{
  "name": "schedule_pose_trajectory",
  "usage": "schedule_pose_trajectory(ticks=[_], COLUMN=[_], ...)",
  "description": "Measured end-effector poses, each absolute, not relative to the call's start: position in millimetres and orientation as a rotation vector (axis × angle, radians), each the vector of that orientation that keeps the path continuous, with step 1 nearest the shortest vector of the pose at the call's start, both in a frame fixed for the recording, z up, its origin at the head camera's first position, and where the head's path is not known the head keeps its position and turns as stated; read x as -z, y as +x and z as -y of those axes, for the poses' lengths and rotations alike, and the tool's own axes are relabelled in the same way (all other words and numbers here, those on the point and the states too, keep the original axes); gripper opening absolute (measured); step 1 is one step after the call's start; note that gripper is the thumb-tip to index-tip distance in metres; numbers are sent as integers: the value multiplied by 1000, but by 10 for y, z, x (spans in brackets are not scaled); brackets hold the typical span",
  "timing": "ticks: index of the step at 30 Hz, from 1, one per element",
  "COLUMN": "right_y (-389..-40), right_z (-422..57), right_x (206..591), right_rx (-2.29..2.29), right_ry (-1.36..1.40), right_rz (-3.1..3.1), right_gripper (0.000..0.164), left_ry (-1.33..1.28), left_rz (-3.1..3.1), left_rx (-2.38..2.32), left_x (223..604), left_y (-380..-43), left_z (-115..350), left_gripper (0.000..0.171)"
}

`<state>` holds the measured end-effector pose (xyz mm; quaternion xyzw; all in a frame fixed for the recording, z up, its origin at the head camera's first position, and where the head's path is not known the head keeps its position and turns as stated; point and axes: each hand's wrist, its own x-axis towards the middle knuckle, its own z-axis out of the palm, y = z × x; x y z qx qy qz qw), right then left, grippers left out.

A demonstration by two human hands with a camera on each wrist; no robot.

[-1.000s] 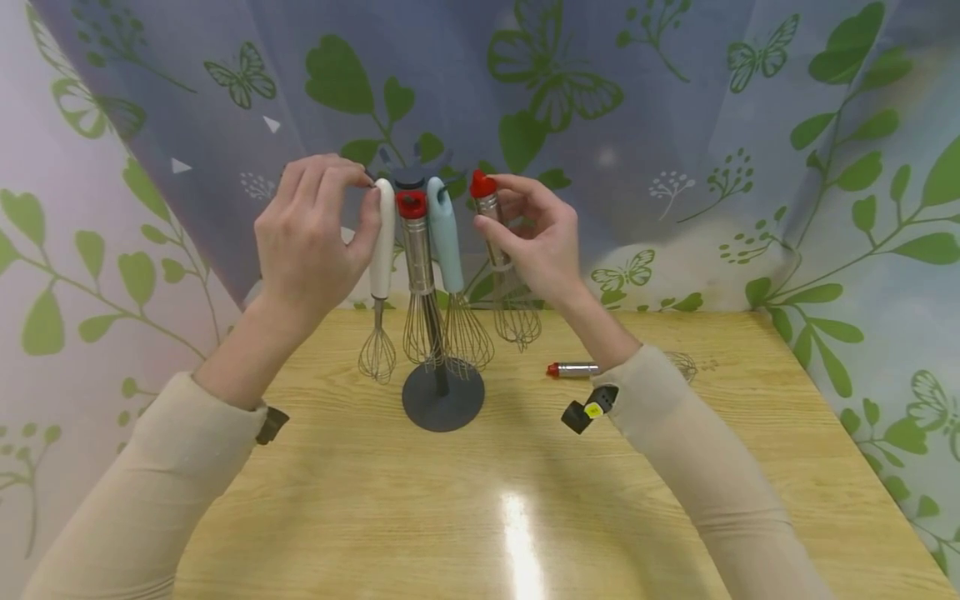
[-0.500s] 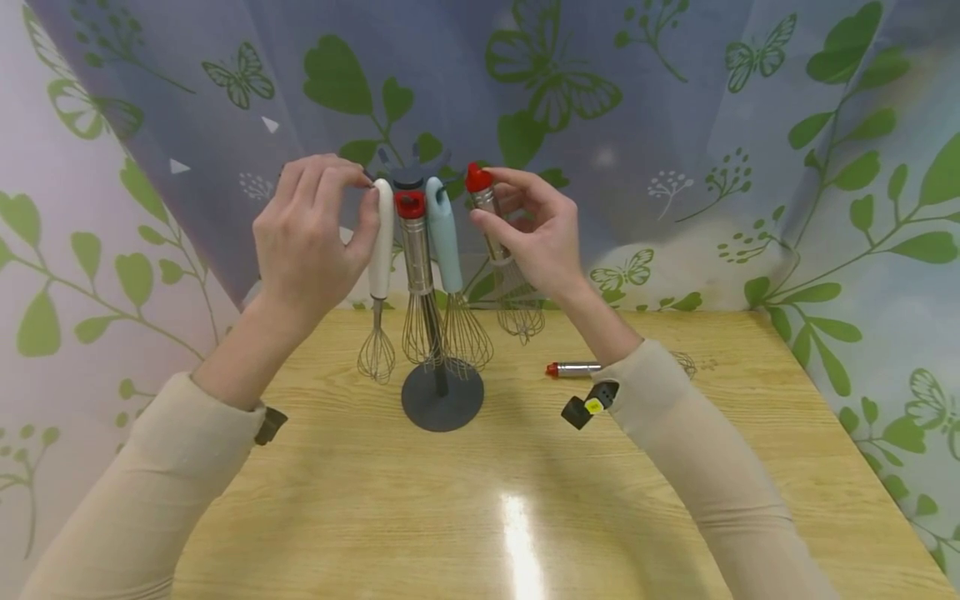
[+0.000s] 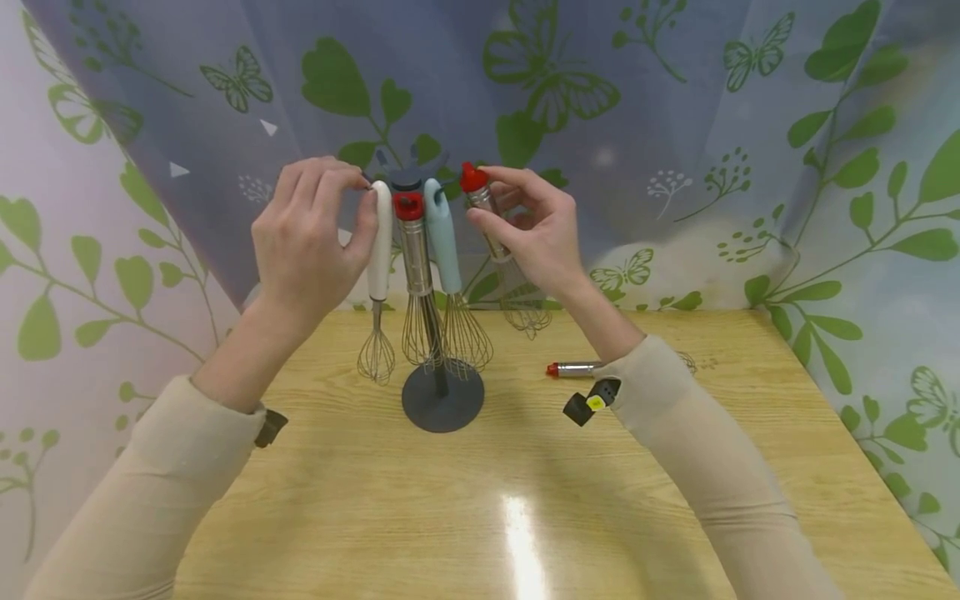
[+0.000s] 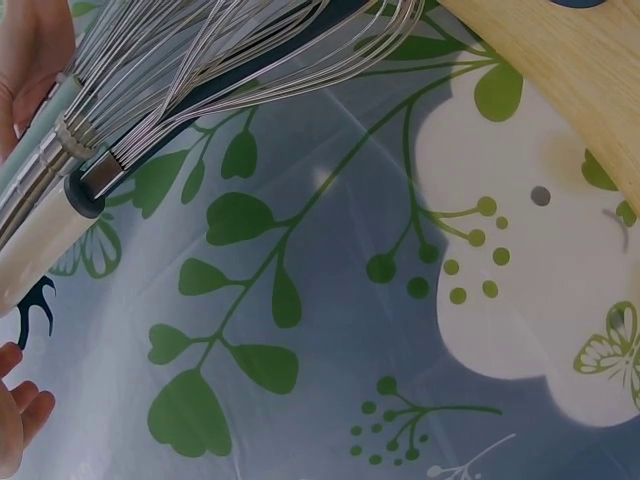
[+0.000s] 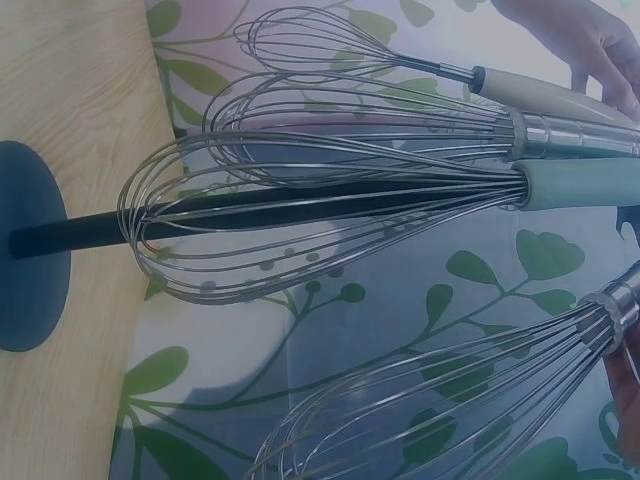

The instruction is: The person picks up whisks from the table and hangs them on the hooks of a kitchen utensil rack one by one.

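A dark whisk stand (image 3: 442,400) bears three hanging whisks: a white-handled one (image 3: 380,242), a metal-handled one with a red top (image 3: 413,250) and a pale blue-handled one (image 3: 444,237). My left hand (image 3: 307,225) pinches a hook of the stand at the top of the white handle. To the right of the stand, my right hand (image 3: 536,229) holds another metal whisk (image 3: 480,200) by its upper handle, between thumb and fingers. Its red top points up left, and its wires (image 5: 450,395) hang tilted, apart from the pale blue whisk.
One more red-tipped metal whisk (image 3: 576,369) lies on the wooden table (image 3: 420,508), partly hidden behind the right forearm. A leaf-patterned curtain (image 3: 660,108) stands right behind the stand. Black wrist devices sit at both sleeves.
The right hand's whisk has tilted further, its red top shifting left and slightly up towards the stand while its wires swing right. The left hand stays at the hook.
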<state>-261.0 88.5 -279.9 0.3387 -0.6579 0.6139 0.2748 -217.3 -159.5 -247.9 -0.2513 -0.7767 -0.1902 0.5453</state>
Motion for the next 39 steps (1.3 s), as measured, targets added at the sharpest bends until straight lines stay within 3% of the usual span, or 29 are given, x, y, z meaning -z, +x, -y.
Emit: schedule_pose_trajectory(ticks=[39], right_y=[-2567], right_z=[-839], right_x=[2803], right_rx=[-1628], right_ry=[910], right_rz=[1897], right_gripper=[42], left_ry=[-613], left_rz=[1840], left_rx=[452], left_x=[2474], left_y=[-2177], left_z=[1595], left_gripper=[24])
